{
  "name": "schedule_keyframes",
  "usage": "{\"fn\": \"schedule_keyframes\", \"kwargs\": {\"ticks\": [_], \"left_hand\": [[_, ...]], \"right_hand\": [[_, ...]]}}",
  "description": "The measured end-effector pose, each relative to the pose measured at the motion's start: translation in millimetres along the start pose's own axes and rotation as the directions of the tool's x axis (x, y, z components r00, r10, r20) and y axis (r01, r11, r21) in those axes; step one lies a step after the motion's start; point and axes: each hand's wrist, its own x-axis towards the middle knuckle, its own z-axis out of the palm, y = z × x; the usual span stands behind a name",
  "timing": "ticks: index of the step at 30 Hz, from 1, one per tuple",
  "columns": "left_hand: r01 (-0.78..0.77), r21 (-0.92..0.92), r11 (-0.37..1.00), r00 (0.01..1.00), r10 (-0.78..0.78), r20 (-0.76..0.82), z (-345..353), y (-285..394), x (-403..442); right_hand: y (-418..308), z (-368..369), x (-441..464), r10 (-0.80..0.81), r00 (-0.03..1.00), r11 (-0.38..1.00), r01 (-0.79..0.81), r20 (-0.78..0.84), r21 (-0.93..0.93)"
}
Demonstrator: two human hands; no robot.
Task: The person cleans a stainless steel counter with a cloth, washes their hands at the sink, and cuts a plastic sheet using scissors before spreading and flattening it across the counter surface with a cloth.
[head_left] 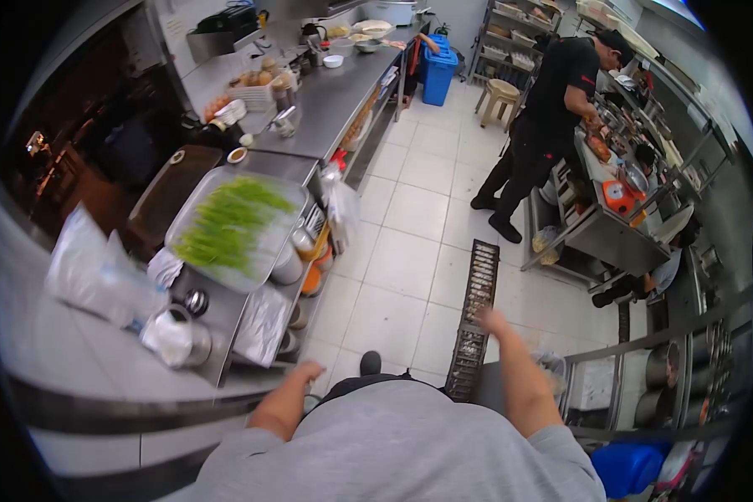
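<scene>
One long, dark metal floor grate [474, 309] with many narrow slots lies in the white tile floor [397, 238], and the right hand [491, 320] shows over it, with a blurry shape, so I cannot tell if it is open or closed. The left hand [309, 371] is near the corner of a steel table with one flat, shiny, wrinkly packet [262, 325] on it; I cannot tell if that hand is open or closed either. One big, see-through plastic tray [278, 259] with round corners is just past the packet, and it holds a wide pile of thin, bright green stalks [230, 222]. One flat brown tray [171, 188] is beside it. Near the front of the table are one clear, round jar [197, 341] with something white in it and some crinkly, see-through plastic bags [96, 268]. Farther off, a long, smooth steel counter [330, 113] has one small, round white bowl [333, 61] on it. A blue plastic bin [437, 77] stands on the floor past its end. Across the floor, one person in black clothes [552, 109] leans over another counter, where one orange scale [617, 197] sits. One tan stool [499, 100] is behind that person.
</scene>
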Motion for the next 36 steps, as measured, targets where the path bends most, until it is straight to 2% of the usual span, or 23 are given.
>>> {"fn": "schedule_keyframes", "kwargs": {"ticks": [1, 2, 3, 5, 9, 11, 12, 15, 17, 18, 19, 20, 21, 22, 23, 24, 26, 29, 30, 31, 32, 34, 36], "left_hand": [[-0.092, -0.091, 0.992, 0.995, 0.088, -0.052, -39, 46, 19], [-0.178, -0.174, 0.969, 0.980, 0.159, -0.120, -81, 90, 35], [-0.184, -0.353, 0.918, 0.975, 0.124, -0.184, -108, 119, 73], [-0.284, -0.418, 0.863, 0.951, 0.197, -0.239, -171, 212, 73], [-0.407, -0.349, 0.844, 0.895, 0.292, -0.338, -239, 323, 130], [-0.374, -0.108, 0.921, 0.893, 0.327, -0.308, -248, 331, 208], [-0.351, 0.014, 0.936, 0.894, 0.339, -0.294, -248, 332, 237], [-0.106, 0.357, 0.928, 0.994, 0.091, 0.057, -249, 342, 248], [-0.056, 0.250, 0.967, 0.997, 0.040, 0.069, -275, 372, 266], [0.022, 0.085, 0.996, 0.999, -0.024, 0.023, -286, 383, 273], [0.101, -0.082, 0.991, 0.995, -0.102, -0.004, -299, 394, 271], [0.077, -0.234, 0.969, 0.997, -0.082, -0.010, -319, 409, 270], [0.052, -0.381, 0.923, 0.998, -0.065, -0.019, -345, 426, 270], [0.018, -0.518, 0.855, 0.998, -0.045, -0.039, -369, 446, 271], [-0.012, -0.575, 0.818, 0.999, -0.015, -0.042, -392, 469, 267], [-0.046, -0.626, 0.779, 0.999, 0.019, -0.050, -417, 492, 263], [-0.105, -0.684, 0.722, 0.994, 0.086, -0.062, -464, 531, 274], [-0.151, -0.697, 0.701, 0.985, 0.169, -0.043, -537, 600, 312], [-0.180, -0.662, 0.728, 0.980, 0.194, -0.053, -559, 633, 329], [-0.207, -0.625, 0.752, 0.974, 0.216, -0.062, -585, 669, 345], [-0.228, -0.579, 0.783, 0.970, 0.231, -0.070, -615, 702, 360], [-0.312, -0.564, 0.765, 0.941, 0.332, -0.070, -667, 770, 401], [-0.380, -0.453, 0.807, 0.917, 0.393, -0.069, -724, 847, 418]], "right_hand": [[-17, 11, -22, 0.160, 0.910, 0.984, -0.176, 0.383, 0.005], [21, 98, -56, 0.024, 0.755, 0.980, 0.112, 0.655, -0.165], [-16, 70, -87, 0.162, 0.720, 0.986, -0.136, 0.675, -0.091], [-67, 40, -143, 0.360, 0.576, 0.834, -0.551, 0.734, 0.024], [-49, 28, -128, 0.413, 0.396, 0.592, -0.801, 0.820, 0.089], [-17, 22, -88, 0.433, 0.377, 0.531, -0.841, 0.819, 0.106], [5, 18, -63, 0.447, 0.378, 0.515, -0.850, 0.811, 0.112], [95, 10, 35, 0.486, 0.488, 0.584, -0.799, 0.725, 0.147], [186, 12, 128, 0.486, 0.704, 0.766, -0.628, 0.518, 0.135], [237, 8, 189, 0.461, 0.817, 0.854, -0.514, 0.348, 0.076], [261, -70, 274, 0.557, 0.754, 0.751, -0.636, 0.349, 0.175], [291, -111, 347, 0.499, 0.848, 0.846, -0.522, 0.178, 0.114], [321, -149, 420, 0.459, 0.866, 0.878, -0.477, 0.199, 0.053], [337, -203, 484, 0.305, 0.943, 0.948, -0.314, 0.130, 0.055], [371, -205, 553, 0.263, 0.964, 0.965, -0.263, 0.026, -0.004], [339, -280, 597, 0.352, 0.923, 0.919, -0.308, -0.158, 0.245], [332, -328, 682, 0.431, 0.880, 0.755, -0.232, -0.198, 0.613], [345, -300, 750, 0.485, 0.868, 0.276, -0.270, 0.109, 0.922], [369, -239, 753, 0.468, 0.873, 0.332, -0.314, 0.134, 0.889], [379, -221, 741, 0.210, 0.946, 0.897, -0.287, 0.247, 0.336], [371, -196, 720, 0.149, 0.919, 0.931, -0.255, 0.365, 0.260], [356, -171, 678, 0.113, 0.627, 0.931, -0.337, 0.771, 0.137], [353, -159, 649, 0.184, 0.512, 0.839, -0.527, 0.839, 0.138]]}}
